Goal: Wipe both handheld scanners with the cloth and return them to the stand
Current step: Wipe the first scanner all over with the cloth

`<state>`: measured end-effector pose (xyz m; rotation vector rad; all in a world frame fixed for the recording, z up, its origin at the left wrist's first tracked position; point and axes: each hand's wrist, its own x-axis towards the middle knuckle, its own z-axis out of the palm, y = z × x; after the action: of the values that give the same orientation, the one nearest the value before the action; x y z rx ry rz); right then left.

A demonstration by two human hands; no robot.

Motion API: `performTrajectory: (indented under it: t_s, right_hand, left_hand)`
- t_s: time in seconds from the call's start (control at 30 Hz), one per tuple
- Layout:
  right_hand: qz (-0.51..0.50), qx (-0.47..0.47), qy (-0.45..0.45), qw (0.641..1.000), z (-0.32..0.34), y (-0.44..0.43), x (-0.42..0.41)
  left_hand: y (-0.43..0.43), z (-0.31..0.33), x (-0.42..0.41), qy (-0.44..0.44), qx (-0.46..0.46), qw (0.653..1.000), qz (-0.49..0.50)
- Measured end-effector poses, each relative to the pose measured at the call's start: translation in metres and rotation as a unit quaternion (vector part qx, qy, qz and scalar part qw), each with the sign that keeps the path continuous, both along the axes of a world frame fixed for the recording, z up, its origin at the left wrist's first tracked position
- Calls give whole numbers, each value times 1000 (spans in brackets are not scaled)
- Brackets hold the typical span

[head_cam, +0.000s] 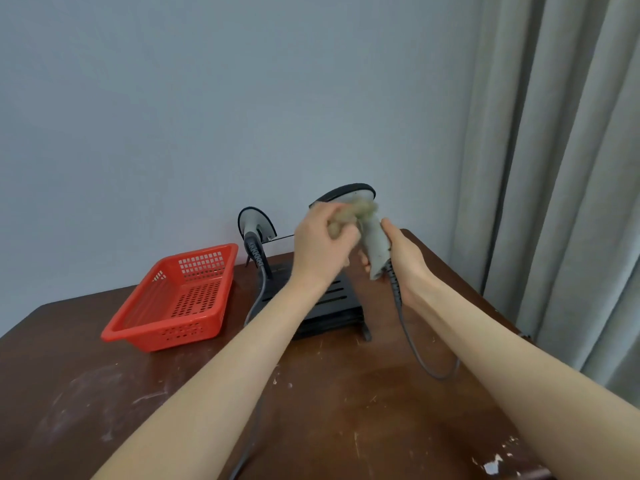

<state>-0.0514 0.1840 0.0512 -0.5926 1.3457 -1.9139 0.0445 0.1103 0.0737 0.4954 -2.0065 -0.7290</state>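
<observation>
Scanner one (375,244), grey handle and dark-rimmed head: being held head-up in the air, above the right part of the black slotted stand (332,299).

Right hand (407,261): wrapping the lower handle of this scanner, with fingers and thumb curling round it.

Left hand (320,249): clutching a bunched beige cloth (349,216), fingers closing round the wad and pressing it against the scanner's neck, just under the head. The cloth is showing motion blur.

Cable one (415,348), dark, coiled near the handle: hanging from the held scanner's base and looping down over the table on the right.

Scanner two (254,223), same type: standing head-up at the stand's rear left corner, close to the wall (207,98). How it is seating in the stand cannot be told.

Cable two (258,292): running from that scanner's base down across the table toward the person.

Basket (166,332), red perforated plastic: sitting left of the stand, near it but apart.

Table (346,393), dark brown wood with pale scuffs and chips: carrying the stand and the basket.

Curtain (554,168), grey, pleated: hanging at the right.
</observation>
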Motion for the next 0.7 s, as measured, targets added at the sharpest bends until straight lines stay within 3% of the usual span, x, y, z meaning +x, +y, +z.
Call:
performTrajectory:
  t_s: [0.1, 0.3, 0.43, 0.53, 0.7]
  right_hand:
    - [20, -17, -7, 1000, -2, -2, 2]
    - [-29, 35, 25, 999, -6, -2, -9]
    - [4, 24, 59, 998, -6, 0, -5]
    - [29, 6, 52, 998, -6, -2, -3]
    - [-50, 28, 82, 995, -4, 1, -5]
  left_hand:
    - [-7, 1, -7, -9, -20, 999, 42]
    - [19, -12, 2, -142, -12, 983, -120]
    - [6, 3, -5, 3, 53, 998, -31]
    - [2, 3, -11, 2, 16, 999, 30]
    - [26, -13, 4, -141, 47, 978, -143]
